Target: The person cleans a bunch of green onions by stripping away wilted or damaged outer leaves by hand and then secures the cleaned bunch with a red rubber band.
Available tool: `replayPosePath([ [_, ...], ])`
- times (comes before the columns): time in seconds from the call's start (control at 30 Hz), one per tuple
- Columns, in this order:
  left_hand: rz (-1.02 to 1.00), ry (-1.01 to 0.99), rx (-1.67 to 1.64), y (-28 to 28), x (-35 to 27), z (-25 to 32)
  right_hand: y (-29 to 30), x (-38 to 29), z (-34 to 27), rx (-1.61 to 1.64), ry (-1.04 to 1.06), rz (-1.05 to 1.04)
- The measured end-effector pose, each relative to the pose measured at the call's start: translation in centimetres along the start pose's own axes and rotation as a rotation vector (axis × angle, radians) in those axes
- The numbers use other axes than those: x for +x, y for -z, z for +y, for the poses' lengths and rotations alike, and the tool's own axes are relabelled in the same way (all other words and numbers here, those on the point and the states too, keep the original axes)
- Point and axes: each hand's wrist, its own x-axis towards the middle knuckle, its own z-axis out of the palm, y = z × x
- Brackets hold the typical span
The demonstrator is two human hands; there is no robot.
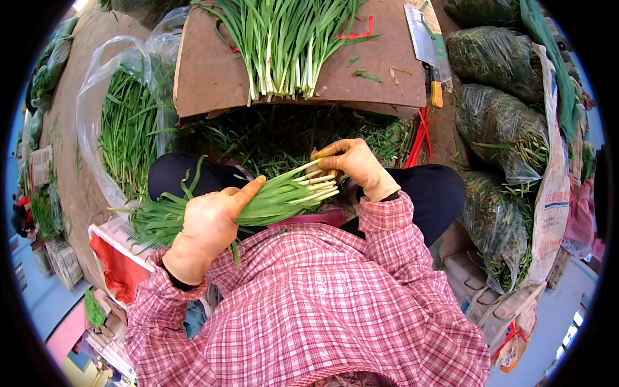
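Observation:
My left hand [213, 217], in a tan rubber glove, is closed around a bunch of garlic chives [271, 198] above my lap. Its leaves trail left and the pale stem ends point right. At those ends my gloved right hand [355, 164] pinches the pale base of one stalk between thumb and fingers. The fingertips look stained brown. Before me, a larger pile of garlic chives [285, 48] lies on a brown board [382, 53], cut ends towards me. Red ties [360, 35] stick out from beneath the pile.
A cleaver [423, 43] lies along the board's right side. Red strips [420, 138] hang below it. Leaf trimmings [271, 135] cover the floor under the board. An opened plastic bag [89, 96] of chives stands left; stuffed plastic bags [503, 121] line the right. A red-lined basket [116, 271] sits at my left.

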Motion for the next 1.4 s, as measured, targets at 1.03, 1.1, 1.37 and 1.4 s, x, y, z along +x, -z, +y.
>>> replayPosePath([
  [1.03,-0.175,0.339,-1.390,-1.4,0.6,0.2,-2.7,-3.2,-5.8,-0.062,0.209,0.235],
  [1.1,-0.196,0.352,-1.371,-1.5,0.8,0.4,-1.9,-3.0,-6.0,0.198,0.156,0.140],
  [1.37,-0.218,0.356,-1.360,-1.4,1.1,0.5,-1.2,-0.3,-0.7,0.579,0.261,0.232],
  [1.4,-0.221,0.356,-1.349,-1.2,1.0,0.5,-1.0,-0.1,-0.4,0.594,0.273,0.274],
])
